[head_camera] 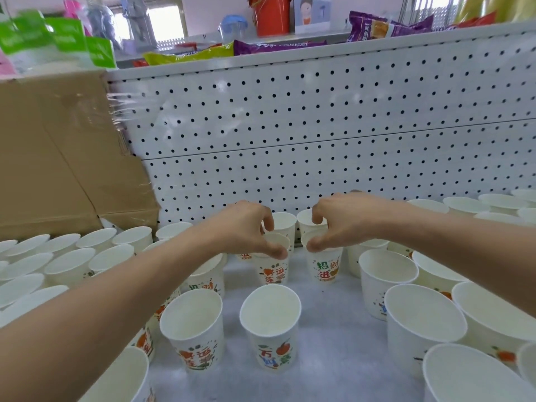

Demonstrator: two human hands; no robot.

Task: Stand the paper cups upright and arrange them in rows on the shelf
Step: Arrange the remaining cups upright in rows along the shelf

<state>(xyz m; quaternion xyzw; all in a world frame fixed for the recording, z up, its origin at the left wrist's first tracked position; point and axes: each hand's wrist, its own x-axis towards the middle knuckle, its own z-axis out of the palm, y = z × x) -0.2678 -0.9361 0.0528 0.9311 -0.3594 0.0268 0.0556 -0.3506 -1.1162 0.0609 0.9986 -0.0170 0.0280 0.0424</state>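
Two cups (274,264) btwn pinching fingers (278,250)

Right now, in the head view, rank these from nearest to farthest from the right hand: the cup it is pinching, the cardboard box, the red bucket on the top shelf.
1. The cup pinched at its rim by the right hand, directly beneath it.
2. The red bucket, up on the top shelf, above and behind.
3. The cardboard box, far off to the left.

Two bare forearms, left hand (246,227), right hand (345,219) (no sleeves, rings)
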